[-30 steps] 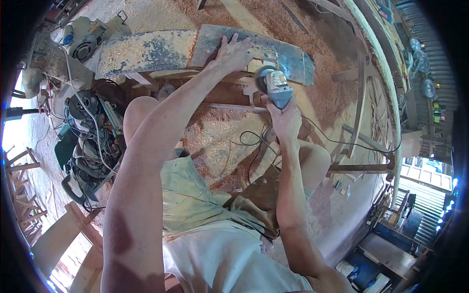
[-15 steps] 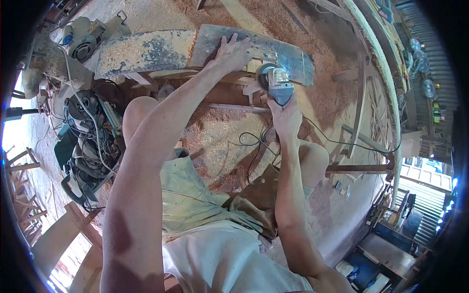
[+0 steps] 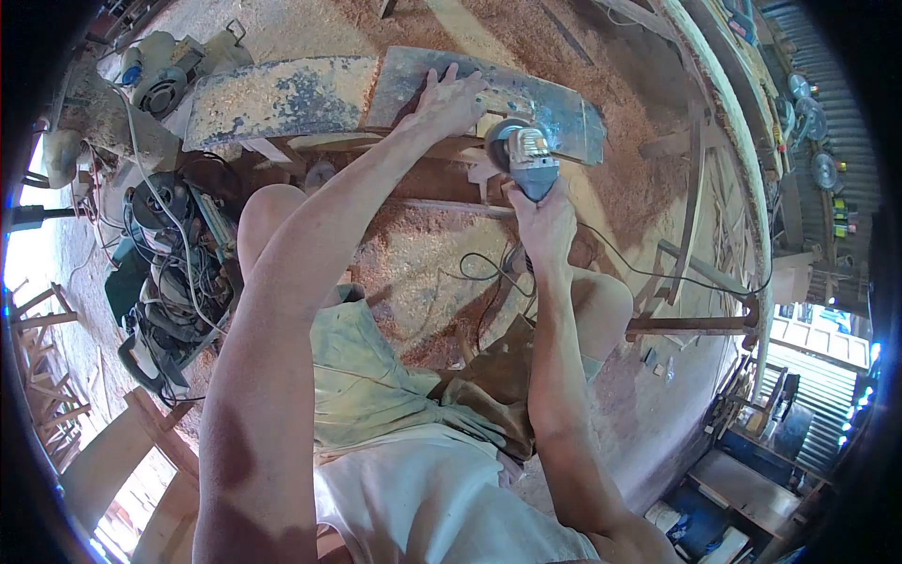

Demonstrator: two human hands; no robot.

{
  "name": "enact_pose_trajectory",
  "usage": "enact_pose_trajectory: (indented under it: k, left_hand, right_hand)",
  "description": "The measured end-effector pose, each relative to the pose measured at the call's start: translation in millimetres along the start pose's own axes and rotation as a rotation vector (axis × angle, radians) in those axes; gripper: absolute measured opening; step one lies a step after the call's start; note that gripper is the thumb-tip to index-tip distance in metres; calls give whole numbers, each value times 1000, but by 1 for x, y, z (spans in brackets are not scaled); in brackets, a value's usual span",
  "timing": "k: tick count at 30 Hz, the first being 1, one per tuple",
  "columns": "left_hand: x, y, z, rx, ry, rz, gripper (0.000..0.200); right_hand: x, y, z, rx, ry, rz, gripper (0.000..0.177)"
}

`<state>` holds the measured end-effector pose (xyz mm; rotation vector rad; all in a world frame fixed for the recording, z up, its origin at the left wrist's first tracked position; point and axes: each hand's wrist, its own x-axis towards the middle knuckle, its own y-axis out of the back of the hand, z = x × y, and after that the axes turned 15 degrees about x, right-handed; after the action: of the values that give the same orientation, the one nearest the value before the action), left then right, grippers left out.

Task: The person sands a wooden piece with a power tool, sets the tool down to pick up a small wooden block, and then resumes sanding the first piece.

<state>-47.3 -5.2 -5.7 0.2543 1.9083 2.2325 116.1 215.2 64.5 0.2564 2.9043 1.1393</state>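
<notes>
While the left hand [image 3: 449, 101] lies flat with fingers spread on the grey-blue curved plank [image 3: 564, 111], the right hand [image 3: 542, 224] has its grip wrapped tight round the body of the angle grinder [image 3: 522, 158]. The grinder's head sits at the plank's near edge, just beside the left wrist. Its disc is hidden by the guard, so the contact point can't be made out. The cord [image 3: 479, 268] loops down over the sawdust floor [image 3: 413, 254] between the knees. Off left is a tangle of power tools [image 3: 174, 254], warped by the lens edge.
</notes>
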Motion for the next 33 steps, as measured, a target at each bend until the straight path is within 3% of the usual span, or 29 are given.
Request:
enact_pose_trajectory:
  k: [5, 12, 15, 18, 21, 28, 33]
  left_hand:
    - [-1, 3, -1, 10, -5, -47, 61]
    - [1, 6, 1, 30, 8, -88, 62]
    - [3, 1, -2, 52, 1, -67, 62]
    - [4, -4, -4, 42, -4, -38, 63]
    - [2, -4, -5, 37, -26, -11, 66]
    - [8, -16, -14, -34, -45, 32, 66]
    - [7, -10, -15, -23, -45, -1, 66]
  right_hand:
    - [-2, -2, 0, -10, 68, -40, 55]
    - [7, 20, 21, 65, -85, 140, 53]
    - [3, 17, 16, 33, -66, 109, 54]
    - [-6, 3, 5, -33, -77, -4, 68]
    - [-13, -3, -2, 28, 22, -89, 69]
    - [-5, 12, -1, 16, -127, -37, 62]
    - [-8, -3, 0, 9, 23, -66, 64]
